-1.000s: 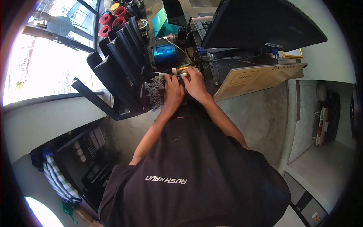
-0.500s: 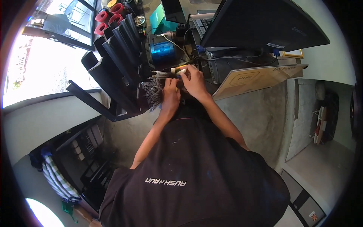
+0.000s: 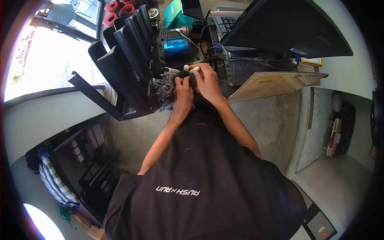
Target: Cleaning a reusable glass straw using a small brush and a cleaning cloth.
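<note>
At the counter's near edge, my right hand [image 3: 207, 85] pinches a pale, white-ended marker pen [image 3: 194, 70] between thumb and fingers. Beside that pen lies another cream-ended marker [image 3: 186, 68]. My left hand [image 3: 184, 92] is just to the left, its fingers curled down over something dark that they mostly hide. A grey shaggy, fringed thing [image 3: 163, 89], like a duster or mop cloth, sits against the outer side of my left hand. Above it a whitish stick-like piece [image 3: 172, 71] points left. What lies beneath both hands cannot be made out.
Tall black holders [image 3: 124, 68] stand at the left by the window, with red rings [image 3: 113, 12] behind. Ahead is a blue-and-black round device [image 3: 176, 47] with cables. At the right are a black monitor [image 3: 288, 28], a keyboard [image 3: 225, 25] and a tan menu board [image 3: 276, 85].
The view has shifted a little, so the counter items sit higher and slightly to the right. Both hands stay at the markers, with nearly the same grip.
</note>
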Motion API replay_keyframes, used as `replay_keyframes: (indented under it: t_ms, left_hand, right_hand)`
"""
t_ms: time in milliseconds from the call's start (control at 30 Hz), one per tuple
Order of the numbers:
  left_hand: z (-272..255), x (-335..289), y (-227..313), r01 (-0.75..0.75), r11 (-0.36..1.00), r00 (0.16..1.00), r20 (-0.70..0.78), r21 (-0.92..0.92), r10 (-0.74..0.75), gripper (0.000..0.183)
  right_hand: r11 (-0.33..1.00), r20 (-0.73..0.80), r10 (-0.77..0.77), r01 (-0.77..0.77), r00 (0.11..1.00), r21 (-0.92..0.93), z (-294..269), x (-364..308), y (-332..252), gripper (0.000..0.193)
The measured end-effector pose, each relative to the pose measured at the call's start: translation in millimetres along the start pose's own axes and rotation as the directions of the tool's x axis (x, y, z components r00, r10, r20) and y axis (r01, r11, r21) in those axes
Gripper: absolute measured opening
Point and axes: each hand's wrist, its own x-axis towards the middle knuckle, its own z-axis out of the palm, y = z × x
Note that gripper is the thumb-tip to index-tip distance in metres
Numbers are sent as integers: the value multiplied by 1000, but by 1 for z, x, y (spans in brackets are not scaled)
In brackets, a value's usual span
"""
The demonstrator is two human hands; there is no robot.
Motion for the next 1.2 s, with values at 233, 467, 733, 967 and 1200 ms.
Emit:
replay_keyframes:
  t_ms: [233,467,733,967,1200]
  left_hand:
    - [3,-3,-1,23,999,1000,14,41,-23,41]
    - [5,-3,-2,-72,997,996,-52,32,73,46]
    - [4,3,-2,-13,993,1000,-2,121,14,46]
    - [9,2,-2,2,994,999,-33,110,2,39]
    - [18,8,-10,-33,997,975,-220,-66,18,44]
  right_hand:
    - [999,-64,41,-39,997,32,-10,-4,-15,16]
    - [999,24,6,-7,1000,46,-5,-6,-8,19]
    - [998,85,68,-68,994,-9,-8,1,-6,22]
    - [999,65,14,-10,998,-51,-8,5,-2,24]
    - [975,68,-57,70,996,-209,1,6,-9,18]
